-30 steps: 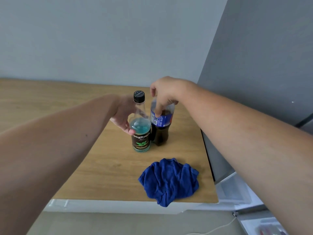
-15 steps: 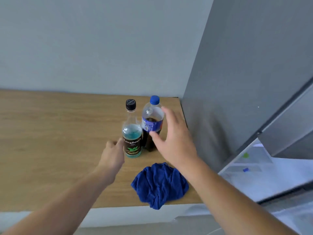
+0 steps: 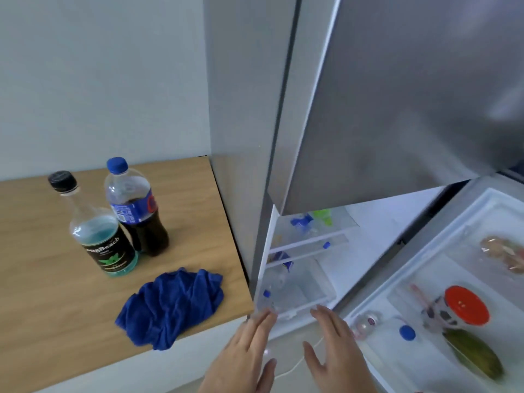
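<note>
Both hands are flat with fingers straight, gripping nothing: the left hand (image 3: pixel 246 350) has its fingertips at the lower left corner of the open fridge (image 3: pixel 397 109), and the right hand (image 3: pixel 337 347) reaches the front lip of the lowest shelf (image 3: pixel 309 290), where a clear bottle (image 3: pixel 278 282) lies on its side. On the table (image 3: pixel 42 279), well apart from the hands, a cola bottle (image 3: pixel 136 211) and a syrup bottle (image 3: pixel 105 236) stand side by side behind a crumpled blue cloth (image 3: pixel 170 304).

Clear fridge drawer (image 3: pixel 304 303): lowest shelf level of open fridge, front lip facing 6 o'clock. Water bottle (image 3: pixel 279 276): blue cap, lying inside, cap toward 7 o'clock.
</note>
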{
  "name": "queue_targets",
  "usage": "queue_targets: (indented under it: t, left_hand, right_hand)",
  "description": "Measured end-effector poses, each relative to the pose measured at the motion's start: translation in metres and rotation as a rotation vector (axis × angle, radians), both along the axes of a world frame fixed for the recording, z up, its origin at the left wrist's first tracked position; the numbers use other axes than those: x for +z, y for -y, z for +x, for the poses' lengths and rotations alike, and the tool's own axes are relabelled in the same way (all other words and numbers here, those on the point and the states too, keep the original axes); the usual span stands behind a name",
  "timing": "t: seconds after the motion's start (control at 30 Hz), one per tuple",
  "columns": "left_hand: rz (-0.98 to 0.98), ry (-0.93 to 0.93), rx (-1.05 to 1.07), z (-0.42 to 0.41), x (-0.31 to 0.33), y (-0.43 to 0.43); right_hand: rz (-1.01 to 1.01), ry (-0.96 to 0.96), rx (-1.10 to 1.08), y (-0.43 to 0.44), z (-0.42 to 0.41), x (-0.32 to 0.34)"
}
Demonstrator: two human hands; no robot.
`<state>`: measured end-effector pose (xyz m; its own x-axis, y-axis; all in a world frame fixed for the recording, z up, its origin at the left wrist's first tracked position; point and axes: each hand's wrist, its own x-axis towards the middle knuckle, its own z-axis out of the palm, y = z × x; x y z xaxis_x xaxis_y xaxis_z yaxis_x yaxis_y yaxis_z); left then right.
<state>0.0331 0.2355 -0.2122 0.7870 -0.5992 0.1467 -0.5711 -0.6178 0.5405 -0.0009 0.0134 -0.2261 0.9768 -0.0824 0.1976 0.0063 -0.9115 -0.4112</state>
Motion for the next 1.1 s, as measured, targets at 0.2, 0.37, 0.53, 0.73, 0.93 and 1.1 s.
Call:
queue_targets:
  t: [0.2, 0.37, 0.53, 0.73, 0.93, 1.1]
  left_hand:
    - [0.09, 0.012, -0.016, 0.019, -0.021, 0.09]
    - [0.148, 0.083, 0.082, 0.071, -0.059, 0.151]
    - [0.185, 0.125, 0.197, 0.173, -0.092, 0.211]
    - [0.221, 0.206, 0.145, 0.265, -0.127, 0.257]
    - [0.23, 0.242, 0.174, 0.315, -0.158, 0.282]
    - [0.124, 0.181, 0.143, 0.338, -0.169, 0.295]
  right_hand:
    - [0.13, 0.033, -0.1, 0.084, 0.016, -0.028]
    - [0.147, 0.055, -0.029, 0.149, 0.075, -0.058]
    - [0.133, 0.079, -0.07, 0.198, 0.195, -0.094]
    - [0.106, 0.014, -0.178, 0.233, 0.32, -0.129]
    - [0.156, -0.056, -0.179, 0.259, 0.379, -0.159]
    - [0.249, 0.027, -0.19, 0.262, 0.37, -0.166]
